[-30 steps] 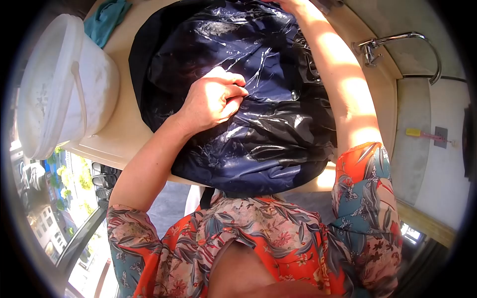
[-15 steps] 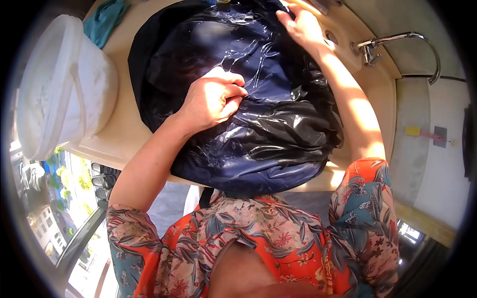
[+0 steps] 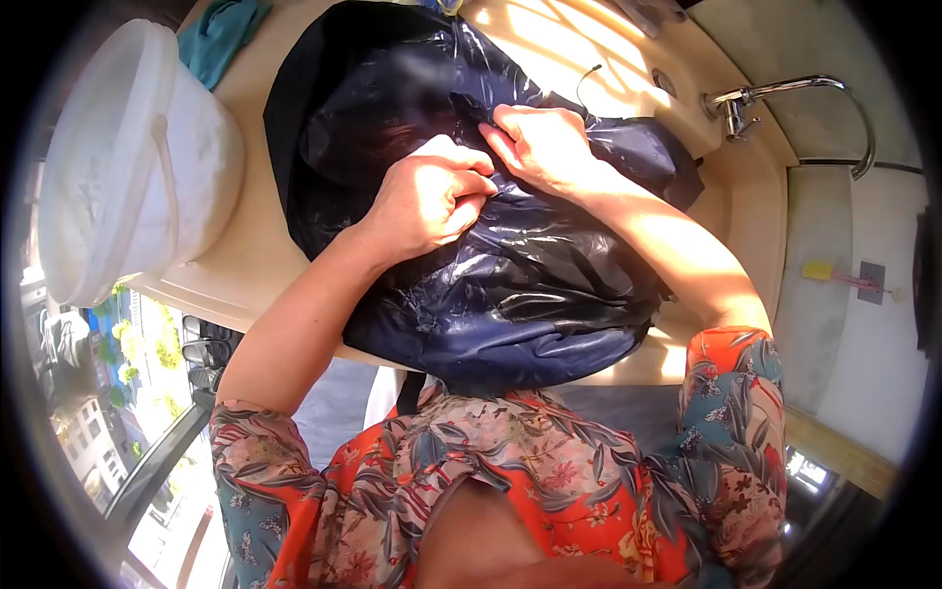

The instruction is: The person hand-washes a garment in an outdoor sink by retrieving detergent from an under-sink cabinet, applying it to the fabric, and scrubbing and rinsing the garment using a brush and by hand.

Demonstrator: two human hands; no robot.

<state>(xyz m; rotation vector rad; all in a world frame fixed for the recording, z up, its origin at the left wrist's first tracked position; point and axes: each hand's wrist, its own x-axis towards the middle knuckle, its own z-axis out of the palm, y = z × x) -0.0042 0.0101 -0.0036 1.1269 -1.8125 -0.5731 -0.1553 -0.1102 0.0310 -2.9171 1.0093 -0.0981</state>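
Note:
A wet, shiny dark-blue and black garment (image 3: 549, 324) is spread in a bulky heap over the cream sink (image 3: 260, 231); its exact kind is unclear. My left hand (image 3: 432, 191) rests on its middle, closed, with fingers pinching the cloth. Just up and to the right, my right hand (image 3: 540, 147) is closed on a raised fold of the same garment. The two hands nearly touch. Beyond the right hand, a thin dark cord (image 3: 582, 88) sticks up beside the cloth.
At the left stands a large white bucket (image 3: 201, 187) with a handle. A teal cloth (image 3: 218, 44) lies behind it. The chrome tap (image 3: 785, 86) curves out on the right, near a round drain fitting (image 3: 663, 80). A yellow object (image 3: 816, 270) is on the right wall.
My right hand has come in from the garment's far right edge to its middle, drawing that side inward and uncovering the sink at upper right. My left hand stays nearly in place.

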